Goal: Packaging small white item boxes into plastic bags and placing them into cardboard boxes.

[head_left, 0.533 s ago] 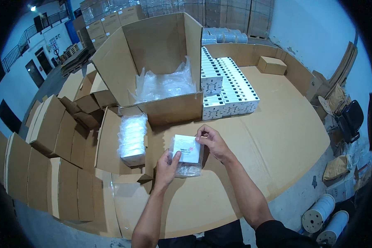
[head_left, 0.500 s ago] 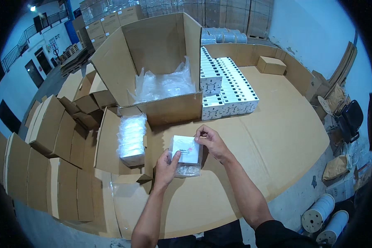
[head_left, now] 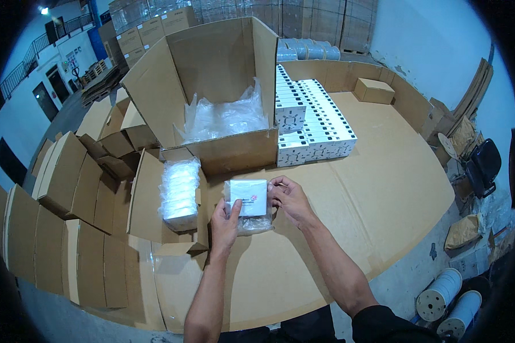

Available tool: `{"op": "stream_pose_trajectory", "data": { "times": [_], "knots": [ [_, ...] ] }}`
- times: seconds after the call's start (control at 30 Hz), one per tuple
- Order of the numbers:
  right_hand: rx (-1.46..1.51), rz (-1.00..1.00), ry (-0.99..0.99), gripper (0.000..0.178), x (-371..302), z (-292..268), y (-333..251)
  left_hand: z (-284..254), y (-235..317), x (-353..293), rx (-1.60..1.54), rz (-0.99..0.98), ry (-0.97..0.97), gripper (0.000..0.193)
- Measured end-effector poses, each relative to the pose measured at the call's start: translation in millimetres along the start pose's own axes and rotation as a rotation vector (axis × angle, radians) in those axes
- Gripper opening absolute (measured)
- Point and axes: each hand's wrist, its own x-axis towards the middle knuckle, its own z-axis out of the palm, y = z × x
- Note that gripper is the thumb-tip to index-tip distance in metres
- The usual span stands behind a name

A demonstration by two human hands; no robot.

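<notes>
A flat white square packet (head_left: 248,196) in a clear plastic bag (head_left: 255,226) is held above the cardboard-covered table. My left hand (head_left: 224,225) grips its left side, thumb lying across the front. At the upper right edge, my right hand (head_left: 289,200) has its fingers closed on the bag. Just left of my hands, an open cardboard box (head_left: 145,200) contains a row of white bagged packets (head_left: 180,194) standing in a stack. Behind stands a large open carton (head_left: 234,153) with clear plastic bags (head_left: 226,119) inside.
Right of the carton are stacked white printed boxes (head_left: 326,123). A small brown box (head_left: 374,91) lies at the table's far right corner. Several open cardboard boxes (head_left: 88,260) crowd the left side. Cable spools (head_left: 439,294) and a black chair (head_left: 482,168) stand on the floor at right.
Both hands have lifted the bagged packet slightly up and to the left, and it faces me more squarely. My right hand has slid from its top edge down its right side.
</notes>
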Motion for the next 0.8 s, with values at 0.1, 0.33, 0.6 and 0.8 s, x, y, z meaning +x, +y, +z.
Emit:
{"op": "stream_pose_trajectory", "data": {
  "times": [0.1,0.33,0.6,0.8],
  "knots": [
    [0.056,-0.022,-0.020,0.012,-2,2,-2,3,9,-3,-0.017,-0.004,-0.011,0.029],
    [0.190,-0.030,-0.050,0.009,-9,10,-12,1,9,-3,-0.089,0.076,0.011,0.029],
    [0.264,-0.040,-0.042,0.010,-11,12,-13,-7,8,-1,-0.113,0.089,0.088,0.029],
    [0.278,-0.092,-0.137,0.010,-13,9,-21,-5,15,-3,-0.187,0.108,0.107,0.029]
  ]
}}
